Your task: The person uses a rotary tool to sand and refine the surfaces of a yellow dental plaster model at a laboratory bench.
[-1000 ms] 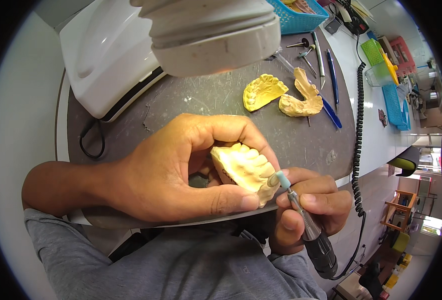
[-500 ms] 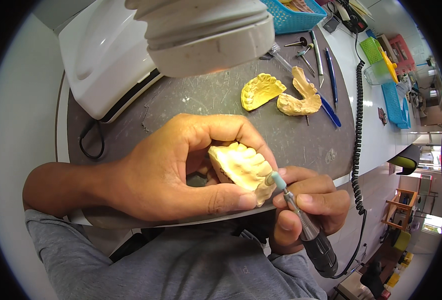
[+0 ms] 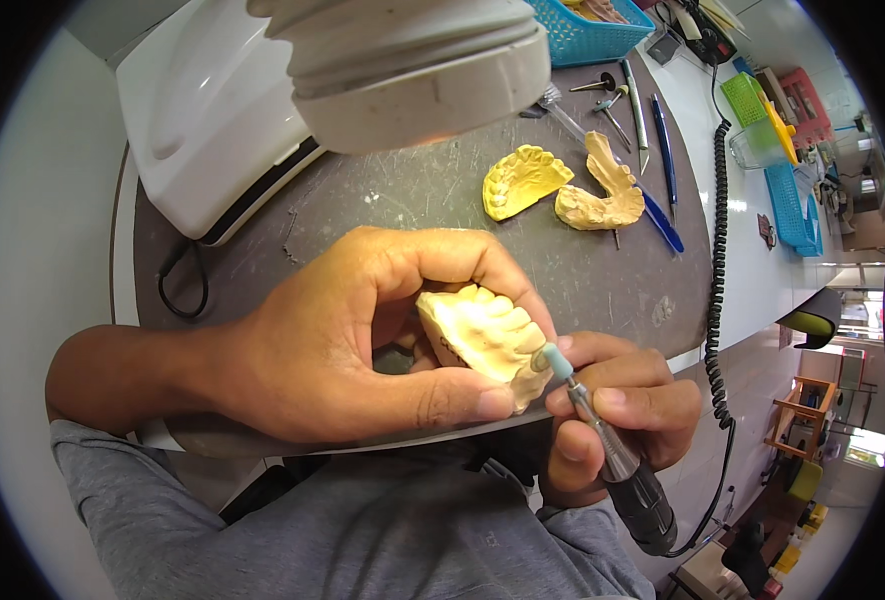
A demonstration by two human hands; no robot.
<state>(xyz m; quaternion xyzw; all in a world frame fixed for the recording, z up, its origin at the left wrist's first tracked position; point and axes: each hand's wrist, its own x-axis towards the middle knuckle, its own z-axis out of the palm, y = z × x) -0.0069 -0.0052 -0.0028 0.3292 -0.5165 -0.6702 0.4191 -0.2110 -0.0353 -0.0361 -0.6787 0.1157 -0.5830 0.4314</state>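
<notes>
"What's lying about, measured from the held cast (image 3: 485,335)?"

"Beyond it, slightly right, a yellow cast (image 3: 526,183) rests on the table (image 3: 248,275). A beige horseshoe-shaped cast (image 3: 603,206) sits farther right of it, with a slim blue tool (image 3: 664,224) showing at that one's right edge. Well beyond the held cast, also rightward, there's a blue basket (image 3: 588,45); a black coiled cord (image 3: 719,260) runs well to its right."

"Anything in the way?"

"A ribbed white nozzle (image 3: 418,100) beyond the held cast. It hides some of the table and the corner of a white housing (image 3: 198,110) that stands beyond the held cast to the left."

"And the hands?"

"The left hand (image 3: 313,335) is on the held cast's left side, gripping it: thumb along the near edge, index finger arched over the far one. The teeth show between them."

"The right hand (image 3: 648,400)?"

"Just right of the held cast, fingers pinching a handpiece (image 3: 618,450). Its pale green tip (image 3: 558,361) is right at the held cast's right end; whether they actually touch, I can't tell. The dark body slants away from the held cast, rightward and nearer the person."
</notes>
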